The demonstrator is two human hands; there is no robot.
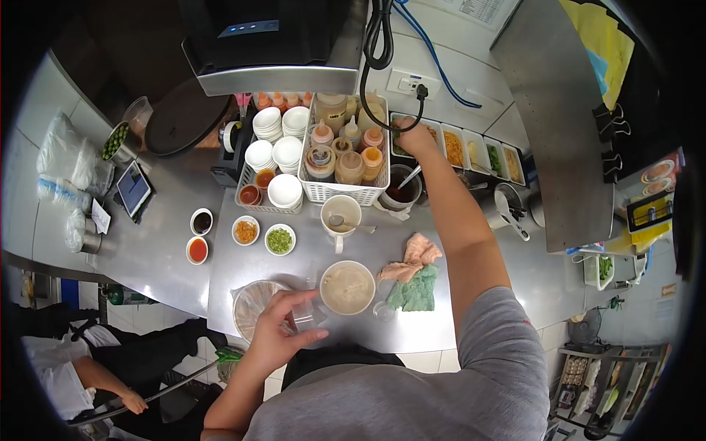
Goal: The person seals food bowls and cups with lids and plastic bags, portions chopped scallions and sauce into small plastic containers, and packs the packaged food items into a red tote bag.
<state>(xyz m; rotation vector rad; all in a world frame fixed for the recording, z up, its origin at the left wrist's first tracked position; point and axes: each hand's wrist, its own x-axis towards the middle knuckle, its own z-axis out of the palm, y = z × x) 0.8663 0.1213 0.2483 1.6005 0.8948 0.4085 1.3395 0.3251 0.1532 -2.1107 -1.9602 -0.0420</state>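
Note:
My left hand [276,334] is at the counter's front edge, its thumb and fingers curved round a small clear plastic cup [303,314]. Just right of it stands a white bowl [347,288] with pale, cloudy contents. A round container covered in clear plastic [250,305] is partly behind that hand. My right hand [418,140] reaches to the back, over the leftmost section of a row of topping containers, where dark greens [401,123] show. Its fingertips are hidden by the hand itself. A white mug [341,213] with a spoon sits beyond the bowl.
Sauce bottles fill a white basket [346,192], beside stacked white bowls [285,189]. Small dishes hold chopped green onion [279,240], fried bits [245,231] and red sauce [197,251]. Cloths [413,287] lie right of the bowl. Another person's hand [134,401] grips a pole at lower left.

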